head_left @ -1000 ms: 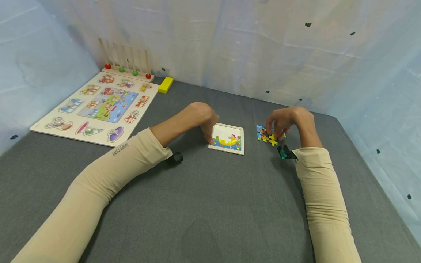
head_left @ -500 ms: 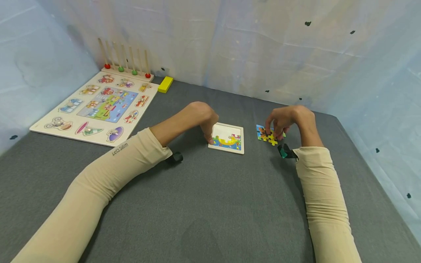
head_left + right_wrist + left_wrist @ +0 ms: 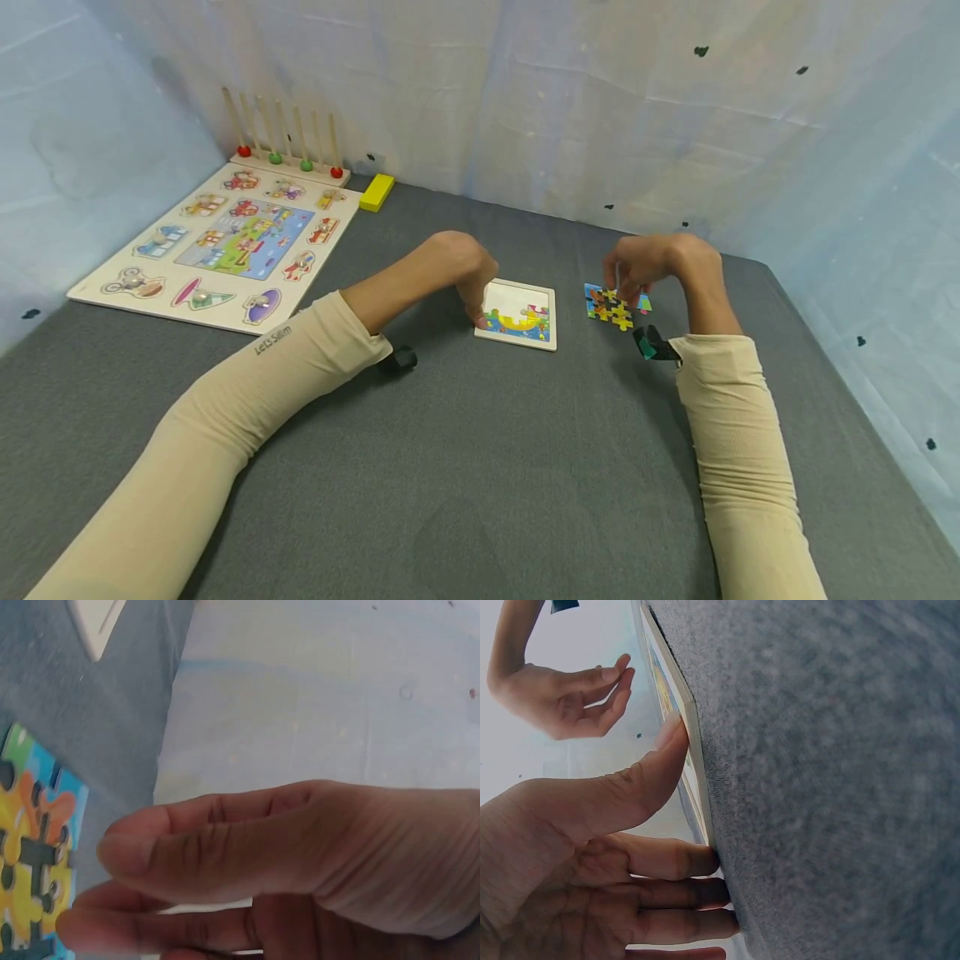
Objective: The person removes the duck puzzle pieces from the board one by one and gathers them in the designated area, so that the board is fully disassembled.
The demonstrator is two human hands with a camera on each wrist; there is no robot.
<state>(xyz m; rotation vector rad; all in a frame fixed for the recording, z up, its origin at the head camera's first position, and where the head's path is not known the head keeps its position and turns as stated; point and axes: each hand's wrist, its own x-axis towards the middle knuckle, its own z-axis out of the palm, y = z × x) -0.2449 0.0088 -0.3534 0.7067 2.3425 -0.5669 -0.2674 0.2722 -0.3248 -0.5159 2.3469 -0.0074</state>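
Note:
In the head view, my left hand (image 3: 474, 287) holds the left side of a small wooden puzzle frame (image 3: 553, 321), which is partly filled along its near side. The left wrist view shows the thumb of this hand (image 3: 592, 847) on the rim of the frame (image 3: 693, 731), with fingertips by its edge. My right hand (image 3: 647, 265) is over a cluster of yellow, blue and orange puzzle pieces (image 3: 621, 318), right of the frame. Its fingers are loosely bent in the right wrist view (image 3: 247, 862), beside the pieces (image 3: 22, 892). A pale sliver between them is unclear.
A large knob puzzle board (image 3: 168, 287) lies at the back left. Behind it stands a rack of wooden pegs (image 3: 288, 162) with red and green beads, beside a yellow block (image 3: 377, 192). Pale sheeting (image 3: 570, 108) borders the grey table (image 3: 450, 442).
My right hand has risen slightly from the pieces, and more of them show beneath it. The left hand and the frame have stayed in place.

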